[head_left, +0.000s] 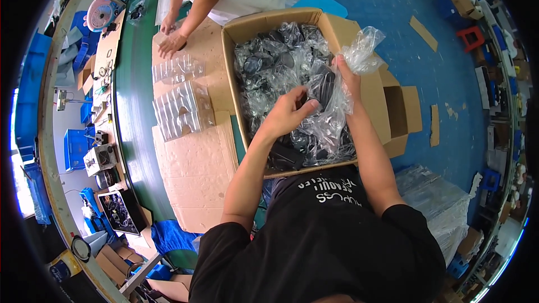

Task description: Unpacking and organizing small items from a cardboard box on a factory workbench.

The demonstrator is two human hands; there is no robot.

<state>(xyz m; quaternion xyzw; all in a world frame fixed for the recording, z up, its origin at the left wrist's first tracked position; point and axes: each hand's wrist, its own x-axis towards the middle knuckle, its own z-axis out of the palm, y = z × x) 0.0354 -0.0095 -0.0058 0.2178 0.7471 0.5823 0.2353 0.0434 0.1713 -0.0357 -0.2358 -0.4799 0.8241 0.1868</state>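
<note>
Blue workshop floor surrounds a green bench [135,123] whose near edge carries an open cardboard box [370,95], where the left hand [286,113] and right hand [349,76] each grip one clear plastic bag [331,115], stretching it open above the bagged black parts [269,62].

Brown carton [377,113], clear bag [331,118], blue floor [449,78]

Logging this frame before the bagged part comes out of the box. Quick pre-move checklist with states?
1. Right hand grips the clear plastic bag at its top: ok.
2. Left hand is on the bag's lower part: ok.
3. Dark part inside the bag, fully seated: cannot tell.
4. Bag free of the other bags in the cardboard box: cannot tell.
5. Co-worker's hands away from the box: ok.
</note>
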